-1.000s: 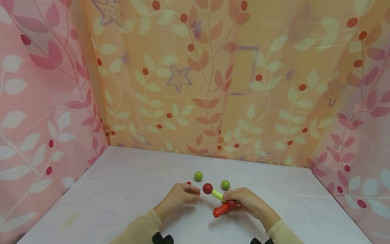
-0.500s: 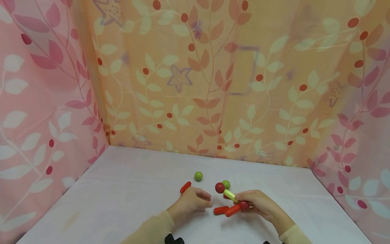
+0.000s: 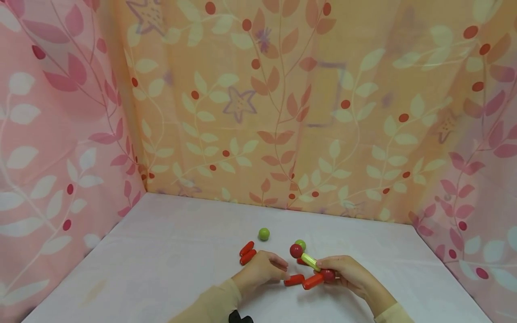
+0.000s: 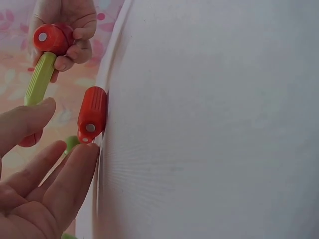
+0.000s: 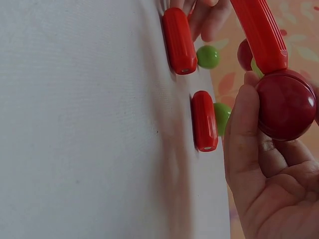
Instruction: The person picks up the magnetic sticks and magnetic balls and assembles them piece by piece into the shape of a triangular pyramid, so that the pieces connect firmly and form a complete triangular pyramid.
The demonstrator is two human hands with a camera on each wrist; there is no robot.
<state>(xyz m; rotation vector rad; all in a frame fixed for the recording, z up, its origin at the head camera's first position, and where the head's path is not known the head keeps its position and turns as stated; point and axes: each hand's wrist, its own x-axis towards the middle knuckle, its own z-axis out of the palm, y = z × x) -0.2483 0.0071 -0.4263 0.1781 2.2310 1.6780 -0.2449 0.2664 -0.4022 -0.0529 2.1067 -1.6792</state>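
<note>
On the left in the head view, two red rods (image 3: 247,257) lie close together on the white table (image 3: 169,260). Next comes the left hand (image 3: 263,270), in a beige sleeve (image 3: 216,299). The head view shows mostly its back; the left wrist view shows the palm side, with fingers relaxed and apart and the thumb separate from them. Beyond this hand rests a green ball (image 3: 264,233).

The near red rod (image 3: 293,280) lies just at the left fingertips; whether they touch it, I cannot tell. Farther back, the red upper ball (image 3: 296,250) partly covers a second green ball (image 3: 300,243). The far red rod (image 5: 204,121) is partly hidden in the head view, but the right wrist view shows its whole length.

To the right, the right hand (image 3: 348,274) holds the joined piece (image 3: 310,262) above the table. This is the upper ball, a yellow-green rod, a dark red lower ball (image 5: 286,105) and a red rod. The fingers grip at the lower ball, as the right wrist view makes clear. Only the left wrist view shows the pale spot (image 4: 43,37) on the held red rod's end.
</note>
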